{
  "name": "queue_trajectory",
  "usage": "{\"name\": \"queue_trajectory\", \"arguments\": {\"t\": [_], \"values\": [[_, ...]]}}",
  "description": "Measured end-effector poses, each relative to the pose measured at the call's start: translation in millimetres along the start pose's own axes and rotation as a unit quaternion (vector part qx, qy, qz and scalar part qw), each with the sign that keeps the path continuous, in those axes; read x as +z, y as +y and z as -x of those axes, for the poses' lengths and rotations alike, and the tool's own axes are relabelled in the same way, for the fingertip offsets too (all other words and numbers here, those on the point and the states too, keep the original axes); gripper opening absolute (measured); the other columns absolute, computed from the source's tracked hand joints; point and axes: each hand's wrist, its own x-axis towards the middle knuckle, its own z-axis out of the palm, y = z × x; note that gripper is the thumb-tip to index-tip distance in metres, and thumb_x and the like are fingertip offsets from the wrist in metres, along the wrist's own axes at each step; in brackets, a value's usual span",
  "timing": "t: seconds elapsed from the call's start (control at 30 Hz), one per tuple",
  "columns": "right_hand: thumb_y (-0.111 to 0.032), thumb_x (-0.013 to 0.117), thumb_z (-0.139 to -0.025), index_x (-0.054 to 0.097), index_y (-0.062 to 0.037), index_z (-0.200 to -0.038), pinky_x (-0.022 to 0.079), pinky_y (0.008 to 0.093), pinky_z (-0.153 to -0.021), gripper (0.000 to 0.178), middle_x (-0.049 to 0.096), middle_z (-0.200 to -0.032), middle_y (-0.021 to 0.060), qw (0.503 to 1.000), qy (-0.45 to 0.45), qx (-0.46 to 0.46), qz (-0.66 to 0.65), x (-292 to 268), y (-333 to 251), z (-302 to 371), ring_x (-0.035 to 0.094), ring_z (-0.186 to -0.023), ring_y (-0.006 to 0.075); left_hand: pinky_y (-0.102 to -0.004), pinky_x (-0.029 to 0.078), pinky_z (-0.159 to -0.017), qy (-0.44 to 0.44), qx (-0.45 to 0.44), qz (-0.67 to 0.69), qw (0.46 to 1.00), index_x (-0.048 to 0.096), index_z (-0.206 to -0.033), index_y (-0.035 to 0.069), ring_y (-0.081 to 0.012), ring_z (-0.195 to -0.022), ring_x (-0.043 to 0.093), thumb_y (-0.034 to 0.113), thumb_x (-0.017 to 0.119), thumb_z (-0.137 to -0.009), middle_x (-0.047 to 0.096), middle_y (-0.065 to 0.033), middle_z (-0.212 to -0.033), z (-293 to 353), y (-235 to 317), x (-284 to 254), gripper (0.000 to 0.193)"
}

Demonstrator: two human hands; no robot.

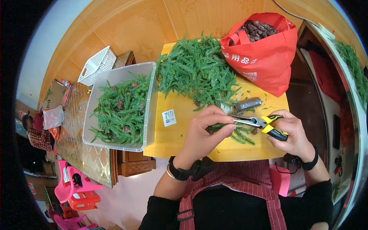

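My right hand is wrapped round the handles of black-and-yellow long-nose pliers. The pliers' jaws point left and meet the fingertips of my left hand, just above the yellow tabletop. That left hand is closed in a pinch on a green artificial pine sprig, whose needles show below the jaws; its stem is hidden by the fingers. Behind the jaws lies a dark bundle in clear wrap. A heap of green pine sprigs covers the far part of the table.
Left of the table stands a clear plastic bin holding sprigs with pine cones. A red bag full of pine cones is at the far right. A white label card lies near the bin. Further left are a white basket and pink chairs.
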Motion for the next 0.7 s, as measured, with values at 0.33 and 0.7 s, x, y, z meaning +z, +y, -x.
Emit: {"name": "queue_trajectory", "arguments": {"t": [0.33, 0.7], "values": [[-0.005, 0.070, -0.058, 0.052, -0.0024, -0.061, 0.046, 0.0321, -0.064, 0.018, 0.056, -0.062, 0.0088, 0.999, 0.010, 0.016, -0.030, -1, 2, 1, 0.058, -0.073, 0.0273, -0.0210, 0.046, -0.058, -0.031, -0.056, 0.122, 0.990, 0.065, -0.086, 0.000, -0.0111, -0.067, 0.055, -0.002, 0.061, -0.075, 0.055, -0.0060, -0.080, 1, 0, 0, 0.012], [-0.007, 0.068, -0.057, 0.053, -0.0025, -0.061, 0.045, 0.0322, -0.066, 0.016, 0.053, -0.057, 0.0070, 1.000, 0.001, 0.011, -0.017, -13, -6, -7, 0.056, -0.068, 0.0262, -0.0241, 0.042, -0.063, 0.092, 0.014, -0.036, 0.995, 0.065, -0.084, 0.002, -0.0151, -0.072, 0.055, -0.002, 0.066, -0.069, 0.057, -0.0060, -0.078, -2, 13, 1, 0.016]]}}
